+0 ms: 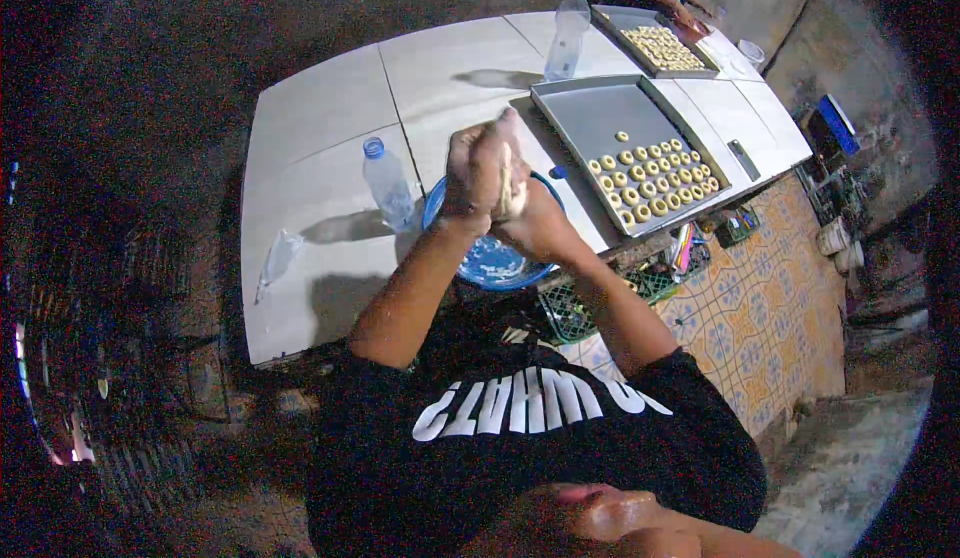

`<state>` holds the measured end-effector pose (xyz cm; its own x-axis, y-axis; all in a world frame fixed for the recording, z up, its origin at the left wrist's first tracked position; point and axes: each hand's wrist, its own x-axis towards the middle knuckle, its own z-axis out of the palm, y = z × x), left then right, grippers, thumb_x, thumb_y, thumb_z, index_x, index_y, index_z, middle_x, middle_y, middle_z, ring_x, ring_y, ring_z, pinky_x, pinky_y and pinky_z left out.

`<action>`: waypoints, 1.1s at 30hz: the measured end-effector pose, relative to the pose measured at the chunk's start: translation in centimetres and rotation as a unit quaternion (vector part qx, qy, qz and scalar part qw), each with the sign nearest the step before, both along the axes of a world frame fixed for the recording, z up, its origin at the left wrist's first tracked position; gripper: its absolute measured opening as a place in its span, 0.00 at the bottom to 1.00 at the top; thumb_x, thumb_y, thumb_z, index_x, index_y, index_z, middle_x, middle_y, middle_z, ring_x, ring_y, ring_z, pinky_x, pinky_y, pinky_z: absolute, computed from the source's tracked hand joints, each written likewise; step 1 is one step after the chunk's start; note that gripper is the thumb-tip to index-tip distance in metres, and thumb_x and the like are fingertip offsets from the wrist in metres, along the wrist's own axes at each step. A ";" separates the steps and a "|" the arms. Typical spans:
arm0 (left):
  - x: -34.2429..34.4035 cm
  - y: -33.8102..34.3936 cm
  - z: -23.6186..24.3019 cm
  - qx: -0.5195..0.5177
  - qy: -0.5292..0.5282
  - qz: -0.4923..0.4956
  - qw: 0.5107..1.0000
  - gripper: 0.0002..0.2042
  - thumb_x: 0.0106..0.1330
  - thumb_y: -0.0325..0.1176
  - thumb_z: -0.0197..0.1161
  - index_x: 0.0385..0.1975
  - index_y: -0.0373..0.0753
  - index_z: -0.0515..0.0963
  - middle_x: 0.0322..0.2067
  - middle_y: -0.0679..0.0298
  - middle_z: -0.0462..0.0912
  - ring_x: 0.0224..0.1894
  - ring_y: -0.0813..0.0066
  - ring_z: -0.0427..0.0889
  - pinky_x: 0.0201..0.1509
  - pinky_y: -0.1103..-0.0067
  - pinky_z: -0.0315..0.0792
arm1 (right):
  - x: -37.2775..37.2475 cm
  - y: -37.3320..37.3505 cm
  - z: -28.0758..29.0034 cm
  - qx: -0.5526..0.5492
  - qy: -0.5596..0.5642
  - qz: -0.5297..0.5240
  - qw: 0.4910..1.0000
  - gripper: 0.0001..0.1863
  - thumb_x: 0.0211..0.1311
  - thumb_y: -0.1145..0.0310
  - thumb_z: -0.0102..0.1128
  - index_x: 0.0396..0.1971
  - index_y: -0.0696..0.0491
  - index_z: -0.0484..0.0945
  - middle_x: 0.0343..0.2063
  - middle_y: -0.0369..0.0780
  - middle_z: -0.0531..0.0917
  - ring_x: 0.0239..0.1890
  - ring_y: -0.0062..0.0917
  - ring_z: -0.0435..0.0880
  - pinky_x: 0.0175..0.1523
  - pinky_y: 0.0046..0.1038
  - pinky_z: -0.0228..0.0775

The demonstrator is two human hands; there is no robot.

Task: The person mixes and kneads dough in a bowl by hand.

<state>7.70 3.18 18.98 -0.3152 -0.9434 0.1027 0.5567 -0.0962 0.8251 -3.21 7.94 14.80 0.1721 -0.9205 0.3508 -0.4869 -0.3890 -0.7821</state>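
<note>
A soft lump of pale dough [513, 196] is squeezed between my two hands, above a blue basin [503, 285]. My left hand [473, 170] is closed on the dough from the left, its fingers pointing up and away from me. From the right, my right hand [535, 226] presses against the same lump with its fingers curled; my hands partly cover it. White smears coat the inside of the basin. Right of my hands lies a metal tray [605, 108] with rows of small dough rings [655, 183] on its near part.
Clear plastic bottles stand left of the basin [388, 186] and farther back [567, 40]. A small blue cap [557, 172] and a crumpled clear bag [281, 258] lie on the tiled table [320, 108]. Another person's hand [688, 22] reaches over a second ring-filled tray [610, 26]. Below sits a green crate [565, 316].
</note>
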 end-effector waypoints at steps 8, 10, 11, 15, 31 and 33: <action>1.2 -0.7 -3.8 0.138 0.274 0.015 0.952 0.17 0.71 0.44 0.55 0.19 0.48 0.68 0.15 0.70 0.66 0.18 0.73 0.67 0.31 0.72 0.69 | -0.3 -2.2 -2.5 -0.052 0.067 -0.168 0.982 0.18 0.47 0.58 0.71 0.36 0.52 0.79 0.33 0.49 0.84 0.39 0.49 0.83 0.44 0.43 0.74; 1.2 -0.7 -5.6 0.111 0.358 -0.055 0.926 0.20 0.73 0.40 0.51 0.14 0.48 0.63 0.13 0.70 0.63 0.19 0.74 0.64 0.33 0.72 0.68 | -0.6 -3.0 -2.9 -0.080 0.094 -0.197 0.973 0.10 0.56 0.65 0.62 0.35 0.53 0.79 0.30 0.49 0.83 0.38 0.48 0.83 0.43 0.42 0.74; 1.3 -0.5 -6.5 0.129 0.363 -0.060 0.921 0.19 0.73 0.40 0.51 0.15 0.48 0.64 0.13 0.70 0.65 0.19 0.74 0.66 0.34 0.72 0.69 | -0.7 -3.6 -3.1 -0.143 0.056 -0.204 0.967 0.07 0.55 0.68 0.62 0.32 0.55 0.77 0.29 0.49 0.81 0.35 0.47 0.82 0.40 0.38 0.72; 2.0 -0.7 -8.7 0.215 0.315 -0.052 0.923 0.15 0.72 0.40 0.51 0.19 0.48 0.70 0.16 0.69 0.73 0.21 0.73 0.75 0.35 0.69 0.75 | -1.5 -4.4 -3.6 -0.216 0.014 -0.195 0.957 0.08 0.56 0.74 0.63 0.36 0.57 0.77 0.31 0.47 0.81 0.36 0.42 0.81 0.40 0.34 0.73; 3.8 2.6 -5.9 -0.138 -0.464 -0.172 0.858 0.32 0.62 0.49 0.67 0.62 0.34 0.70 0.61 0.53 0.73 0.66 0.59 0.68 0.70 0.69 0.61 | -3.1 -5.0 4.1 -0.327 0.444 0.038 0.834 0.22 0.45 0.66 0.63 0.46 0.38 0.81 0.45 0.35 0.77 0.52 0.32 0.76 0.59 0.39 0.70; 3.7 2.4 -6.5 -0.144 -0.468 -0.122 0.863 0.17 0.55 0.41 0.68 0.40 0.36 0.81 0.35 0.57 0.84 0.39 0.65 0.81 0.49 0.72 0.74 | -3.2 -5.5 4.3 -0.358 0.453 0.008 0.816 0.20 0.45 0.64 0.64 0.44 0.40 0.82 0.47 0.35 0.78 0.56 0.34 0.75 0.61 0.38 0.68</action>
